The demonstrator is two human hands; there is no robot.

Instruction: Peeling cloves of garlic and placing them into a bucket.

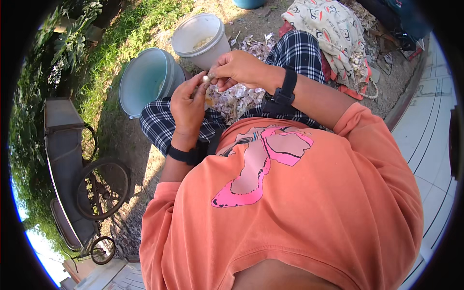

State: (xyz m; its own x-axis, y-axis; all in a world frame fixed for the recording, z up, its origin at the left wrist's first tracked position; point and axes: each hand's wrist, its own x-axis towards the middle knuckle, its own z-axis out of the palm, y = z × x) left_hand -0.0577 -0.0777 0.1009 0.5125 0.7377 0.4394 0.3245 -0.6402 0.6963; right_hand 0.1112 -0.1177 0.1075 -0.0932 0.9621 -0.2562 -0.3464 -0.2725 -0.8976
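Note:
A small white garlic clove (206, 78) sits between my two hands, above my lap. My left hand (188, 99) pinches it between thumb and fingertips. From the right, the bent fingers of my right hand (235, 69) reach its side; whether they grip the clove or a bit of its skin cannot be told. Loose garlic skins (235, 101) lie in a pile below the hands, between my knees. Beyond the hands stands a white plastic bucket (221, 43) with pale cloves (203, 42) inside. A bluish bucket (165, 69) stands to its left, its contents mostly hidden.
Right of my knee, a printed cloth (326, 29) partly covers a sack of what looks like garlic (357, 69). A blue basin (249, 3) stands at the top edge. A cargo tricycle (65, 159) is parked at left. Pale tiled flooring (424, 134) borders the ground at right.

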